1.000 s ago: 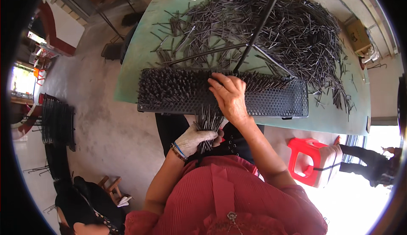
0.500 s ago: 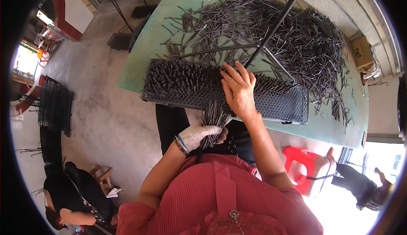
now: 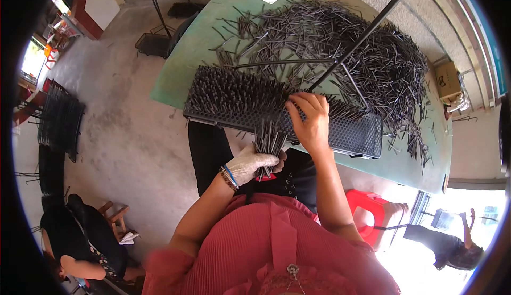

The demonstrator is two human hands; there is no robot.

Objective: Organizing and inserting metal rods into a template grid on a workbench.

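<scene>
My left hand, in a pale glove with the fingertips bare, is closed around an upright bundle of thin dark strips. Just beyond it, a long black perforated panel lies along the table's near edge. Dark strips stand densely in its left part and along its far side; bare holes show at the near right. My bare right hand bends its fingers down among the standing strips near the panel's middle. Whatever its fingertips pinch is hidden.
A large heap of loose dark strips covers the green table. A black metal rod frame rises over the panel. A red stool stands at right. Two other people sit or stand at lower left and lower right.
My right hand has gone from lying flat with fingers stretched over the strips to curled fingers. The left hand keeps the bundle. The view has shifted slightly.
</scene>
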